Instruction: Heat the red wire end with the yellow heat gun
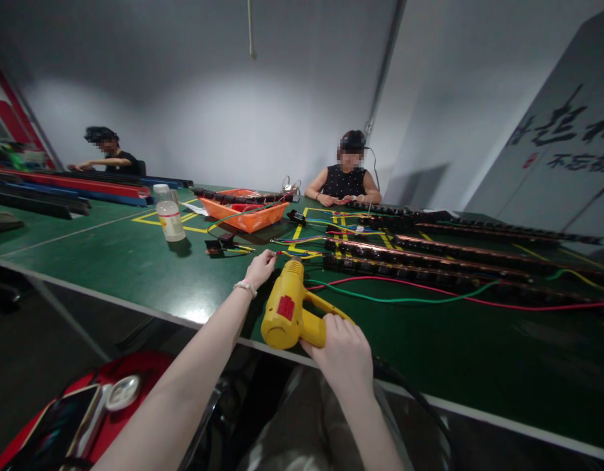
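Note:
My right hand is wrapped round the handle of a yellow heat gun, whose nozzle points away from me over the table. Just left of the nozzle, my left hand pinches the end of a thin red wire. More coloured wires run from there to long dark copper-lined bars on the right. A small black part with yellow-tipped wires lies beyond my left hand. The fingertips of my left hand are small in view.
An orange basket holding dark bars stands behind my hands, with a clear bottle to its left. Green and red cables cross the right side. Two people sit across the table. A phone rests on a red stool at lower left.

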Tool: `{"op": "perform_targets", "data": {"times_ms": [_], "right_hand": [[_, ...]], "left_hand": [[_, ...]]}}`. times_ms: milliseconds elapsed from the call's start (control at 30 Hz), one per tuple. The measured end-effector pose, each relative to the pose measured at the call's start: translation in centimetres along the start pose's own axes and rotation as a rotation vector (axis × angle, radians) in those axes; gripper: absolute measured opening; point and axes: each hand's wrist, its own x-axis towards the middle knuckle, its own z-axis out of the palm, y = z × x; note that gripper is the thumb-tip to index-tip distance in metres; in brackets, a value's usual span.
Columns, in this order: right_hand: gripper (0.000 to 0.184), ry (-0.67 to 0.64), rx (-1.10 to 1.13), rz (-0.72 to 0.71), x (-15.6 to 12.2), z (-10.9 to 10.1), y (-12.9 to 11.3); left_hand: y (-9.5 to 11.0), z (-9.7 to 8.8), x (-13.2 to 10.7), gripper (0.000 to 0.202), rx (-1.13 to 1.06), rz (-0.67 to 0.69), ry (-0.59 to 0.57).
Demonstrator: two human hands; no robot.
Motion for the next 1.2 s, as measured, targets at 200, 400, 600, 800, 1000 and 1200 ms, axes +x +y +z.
{"op": "perform_targets", "data": {"times_ms": [200, 400, 600, 800, 1000, 1200], "right_hand": [[0.036, -0.003, 0.065, 0.010, 0.2, 0.5, -2.1], [0.037, 0.007, 0.087, 0.013, 0.2, 0.3, -2.3], [0.034, 0.000, 0.111, 0.005, 0.1, 0.4, -1.4], [0.032, 0.044, 0.101, -0.014, -0.2, 0.4, 0.8], [0.031, 0.042, 0.063, -0.018, -0.3, -0.1, 3.3], [0.034, 0.028, -0.002, 0.024, -0.5, -0.6, 5.6]], "left_hand": [[-0.4, -0.2, 0.4, 0.025, 0.005, 0.016, -0.024], [-0.9, -0.2, 0.6, 0.029, -0.047, 0.045, -0.024], [-0.7, -0.3, 0.1, 0.028, -0.138, 0.044, -0.029], [0.0, -0.4, -0.4, 0.039, -0.020, 0.012, -0.035], [0.0, -0.2, -0.3, 0.039, -0.047, 0.017, -0.032], [-0.2, -0.2, -0.2, 0.025, -0.055, 0.058, -0.016]]}}
